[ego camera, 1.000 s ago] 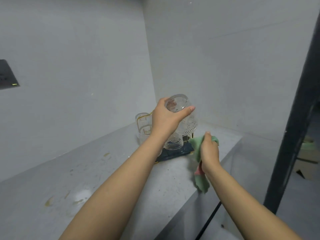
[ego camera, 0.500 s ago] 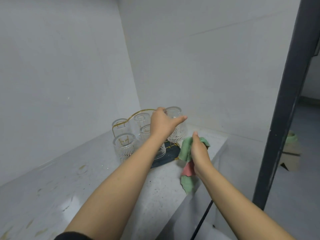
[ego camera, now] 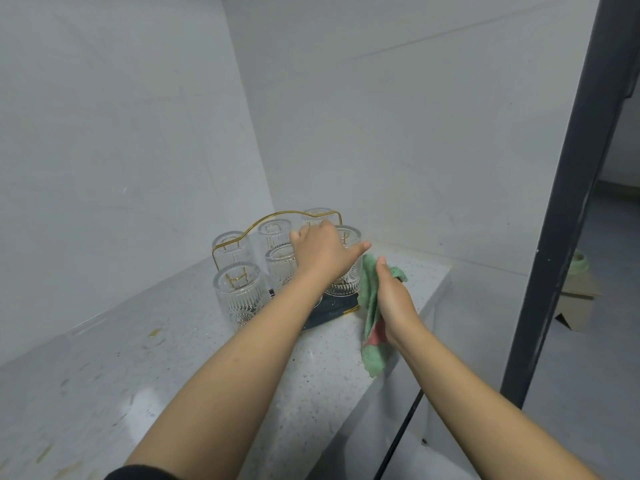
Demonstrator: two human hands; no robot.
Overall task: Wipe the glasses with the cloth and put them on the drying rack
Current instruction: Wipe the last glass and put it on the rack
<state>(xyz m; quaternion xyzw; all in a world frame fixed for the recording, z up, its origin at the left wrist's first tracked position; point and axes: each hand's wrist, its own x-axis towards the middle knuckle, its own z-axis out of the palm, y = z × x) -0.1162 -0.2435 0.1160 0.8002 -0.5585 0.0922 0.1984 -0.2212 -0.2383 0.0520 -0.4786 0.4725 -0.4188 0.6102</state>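
- The left hand [ego camera: 320, 252] is curled over the top of the front-right glass [ego camera: 343, 271]; its fingers wrap the upturned base and the thumb lies stretched along the right side, so it grips the glass.
- A second ago this glass was held up in the air above the rack; now it stands mouth-down on the drying rack [ego camera: 277, 220], at the rack's front right corner. It looks seated, though the hand hides its top and I cannot tell if the grip has loosened.
- The right hand [ego camera: 391, 299] holds the cloth [ego camera: 370, 327], green with a pink patch, bunched in the palm. The fingers themselves are hidden behind the hand; the cloth hangs down past the worktop's front edge, just right of the rack.
- Five more glasses stand inverted on the rack: front-left glass [ego camera: 239, 296], middle glass [ego camera: 280, 268] and three behind, under the gold wire handle.
- The rack's dark tray [ego camera: 329, 311] sits near the right end of the worktop [ego camera: 173, 375], close to the corner of the walls.
- Judgement: with six glasses on the rack and none seen loose on the worktop, the placing step is all but done; only the release remains, and the task seems near its end.
- Risk: a careless withdrawal could knock the neighbouring glasses, which stand close.
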